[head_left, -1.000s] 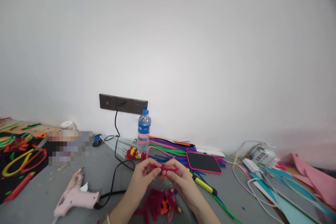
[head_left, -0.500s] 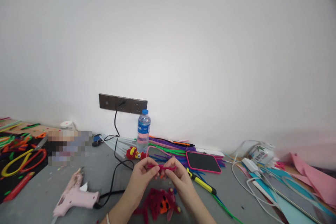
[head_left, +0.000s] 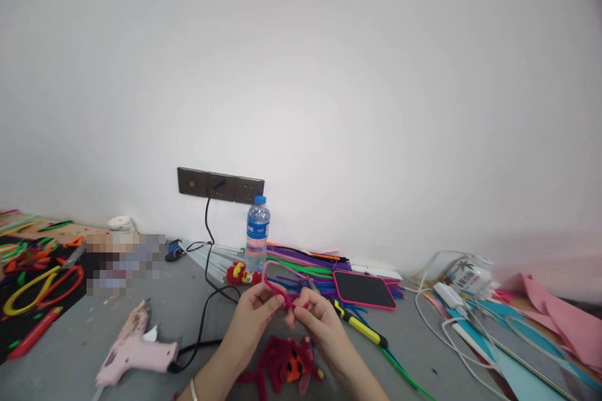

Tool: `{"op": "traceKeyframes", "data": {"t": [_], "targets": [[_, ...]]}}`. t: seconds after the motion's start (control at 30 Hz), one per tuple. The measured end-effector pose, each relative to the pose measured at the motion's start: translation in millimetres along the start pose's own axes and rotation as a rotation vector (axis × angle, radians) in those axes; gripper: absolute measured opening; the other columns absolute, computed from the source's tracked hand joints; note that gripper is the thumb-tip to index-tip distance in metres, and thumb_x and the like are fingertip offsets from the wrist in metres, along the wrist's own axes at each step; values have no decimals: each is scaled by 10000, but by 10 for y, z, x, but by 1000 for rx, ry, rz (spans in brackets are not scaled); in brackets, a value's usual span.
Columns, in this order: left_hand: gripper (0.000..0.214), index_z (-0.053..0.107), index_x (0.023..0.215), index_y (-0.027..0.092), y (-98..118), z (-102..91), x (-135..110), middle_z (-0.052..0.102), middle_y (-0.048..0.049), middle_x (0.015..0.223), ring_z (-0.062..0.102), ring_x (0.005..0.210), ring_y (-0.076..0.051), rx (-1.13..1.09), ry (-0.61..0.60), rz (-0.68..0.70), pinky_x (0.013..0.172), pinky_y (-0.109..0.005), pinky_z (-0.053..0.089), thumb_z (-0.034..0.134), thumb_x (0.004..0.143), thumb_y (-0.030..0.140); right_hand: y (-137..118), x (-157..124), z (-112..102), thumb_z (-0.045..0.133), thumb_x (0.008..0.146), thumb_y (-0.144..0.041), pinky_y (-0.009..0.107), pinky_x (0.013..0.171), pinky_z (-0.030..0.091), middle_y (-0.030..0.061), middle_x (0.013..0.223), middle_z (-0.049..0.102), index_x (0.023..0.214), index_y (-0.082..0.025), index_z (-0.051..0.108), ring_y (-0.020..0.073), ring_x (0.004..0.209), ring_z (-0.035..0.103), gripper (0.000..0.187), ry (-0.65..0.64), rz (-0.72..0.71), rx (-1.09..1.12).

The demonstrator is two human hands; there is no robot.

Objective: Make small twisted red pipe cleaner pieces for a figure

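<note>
Magenta pipe cleaner (head_left: 277, 291), slanting now, nearly level before

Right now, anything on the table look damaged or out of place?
Yes: the glue gun, lying on its side left of the left hand. Its front end looks brown and grimy against the pink handle; scorching or old glue, can't tell.

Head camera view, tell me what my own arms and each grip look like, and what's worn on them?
The left forearm and right forearm show no sleeves. The left grip is an ungloved hand with a thin, pale, plain-looking band around its wrist. The right grip is ungloved too, with no band in view.
</note>
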State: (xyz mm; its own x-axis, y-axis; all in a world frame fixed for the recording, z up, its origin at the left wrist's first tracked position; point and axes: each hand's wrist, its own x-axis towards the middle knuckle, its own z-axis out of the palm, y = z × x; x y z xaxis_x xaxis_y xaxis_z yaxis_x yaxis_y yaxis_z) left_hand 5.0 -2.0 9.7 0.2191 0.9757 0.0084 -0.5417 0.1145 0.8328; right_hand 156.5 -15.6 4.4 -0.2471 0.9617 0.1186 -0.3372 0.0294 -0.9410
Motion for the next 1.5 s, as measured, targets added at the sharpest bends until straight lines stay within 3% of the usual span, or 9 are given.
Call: {"op": "traceKeyframes", "data": {"t": [0.33,0.57,0.83,1.07,1.27,1.5], "targets": [[255,705,719,133,-19,-27,-10,622,11,576,549,532,-103,108,-50,-23,508,-196,376,836,617,327,-6,-3,-10,748,760,-399,232,594,397,11,602,682,713,-180,535,122,555,562,309,-33,0,46],[299,695,637,136,39,4,-14,592,22,590,476,514,-85,204,7,27,476,-189,357,850,566,382,55,4,-48,744,764,-398,245,600,389,11,616,680,733,-185,533,133,562,561,301,-32,-5,50],[311,719,632,121,51,-23,-13,600,3,559,439,519,-88,317,-32,-30,491,-193,340,833,592,407,53,21,-102,698,792,-449,255,635,375,7,633,626,749,-177,580,145,630,534,299,22,-125,-48],[273,730,625,109,19,-61,-39,652,-22,591,525,589,-117,371,-222,-89,571,-211,386,842,594,355,47,-1,-133,708,788,-423,232,553,337,-25,647,558,726,-181,574,100,536,458,284,-16,-142,-52],[264,746,650,100,47,-85,-118,677,-36,592,553,514,-123,438,-442,-329,520,-223,395,840,587,338,-57,-46,-57,782,714,-377,239,579,323,-31,640,516,664,-170,628,102,586,441,263,-230,-66,-100],[275,749,648,104,4,-140,-104,668,-21,595,522,505,-101,521,-501,-348,518,-209,373,844,569,350,-80,-31,-56,856,610,-311,225,554,305,-56,605,478,638,-163,705,81,559,402,214,-248,76,-103]]}}
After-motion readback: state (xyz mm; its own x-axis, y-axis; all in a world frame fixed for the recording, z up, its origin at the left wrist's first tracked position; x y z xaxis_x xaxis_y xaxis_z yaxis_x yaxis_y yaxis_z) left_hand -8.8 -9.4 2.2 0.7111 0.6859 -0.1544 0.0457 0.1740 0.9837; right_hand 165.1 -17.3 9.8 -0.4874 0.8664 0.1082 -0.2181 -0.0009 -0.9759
